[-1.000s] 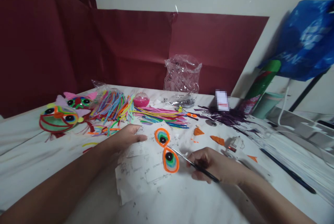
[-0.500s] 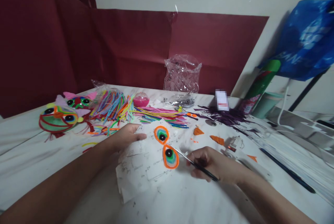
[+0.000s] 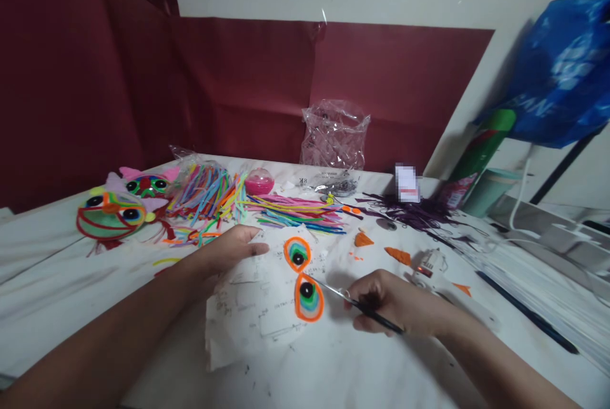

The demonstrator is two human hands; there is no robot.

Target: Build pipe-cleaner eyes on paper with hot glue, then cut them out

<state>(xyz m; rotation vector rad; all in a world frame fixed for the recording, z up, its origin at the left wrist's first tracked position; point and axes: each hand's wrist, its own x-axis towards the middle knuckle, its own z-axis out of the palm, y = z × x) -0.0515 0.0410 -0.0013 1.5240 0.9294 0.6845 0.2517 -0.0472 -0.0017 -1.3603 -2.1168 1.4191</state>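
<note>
My left hand [image 3: 229, 251] lies flat with fingers stretched out on a sheet of printed paper [image 3: 252, 314] on the white table. On that paper rest two joined orange-rimmed eye shapes [image 3: 302, 279] made of coiled pipe cleaners, each with a black centre. My right hand [image 3: 388, 302] is closed round a thin black-handled tool [image 3: 355, 304], whose metal tip touches the lower eye shape at its right side.
Loose coloured pipe cleaners [image 3: 267, 206] and two finished masks [image 3: 119, 209] lie at the back left. A pink ball [image 3: 258, 181], a clear plastic bag [image 3: 333, 136], purple scraps [image 3: 419, 209], orange pieces [image 3: 381, 247], a glue gun [image 3: 429, 264] and a blue bag [image 3: 557, 72] surround the work area.
The paper with the eye shapes has slid slightly toward me and leftward. Both hands stay in nearly the same places, the tool tip still at the lower eye.
</note>
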